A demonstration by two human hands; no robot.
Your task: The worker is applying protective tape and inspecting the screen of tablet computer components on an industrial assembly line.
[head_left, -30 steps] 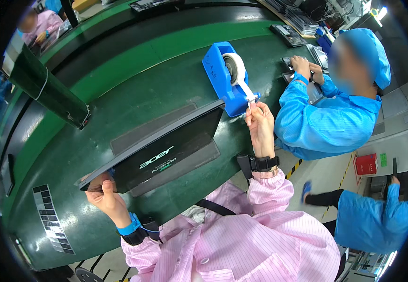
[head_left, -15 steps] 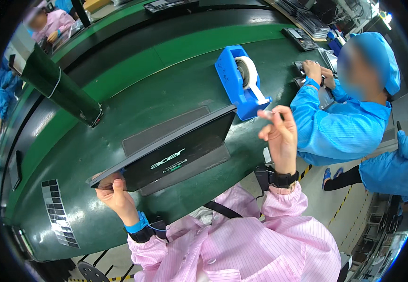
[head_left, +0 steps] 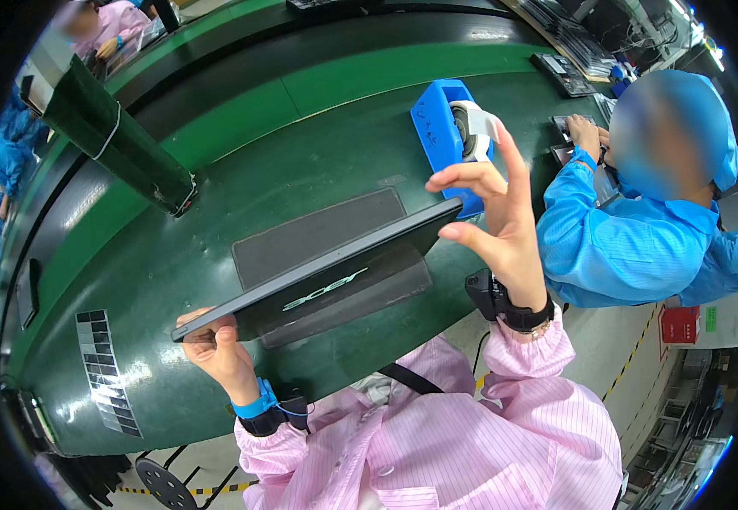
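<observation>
A thin black screen panel (head_left: 360, 289) with a pale logo is tilted above a dark grey mat (head_left: 301, 238) on the green bench. My left hand (head_left: 226, 357) is closed on the panel's left corner, thumb on the near face and fingers partly hidden behind. At the right corner my right hand (head_left: 505, 217) is open, thumb and fingers spread on either side of the edge; whether they touch it I cannot tell. A short strip of white tape (head_left: 483, 126) clings to its raised index fingertip. Just behind that hand stands a blue tape dispenser (head_left: 434, 127) with a white roll.
A green post (head_left: 122, 140) rises at the back left. On the bench's left lies a sheet of small dark rectangles (head_left: 105, 370). To my right a co-worker in a blue coat (head_left: 624, 246) handles dark parts. Another dark device (head_left: 563, 75) lies farther back.
My right hand has moved from beside the dispenser's front up to the panel's right corner, its pinched fingers spreading. The panel is tipped more edge-on, with my left hand still on it.
</observation>
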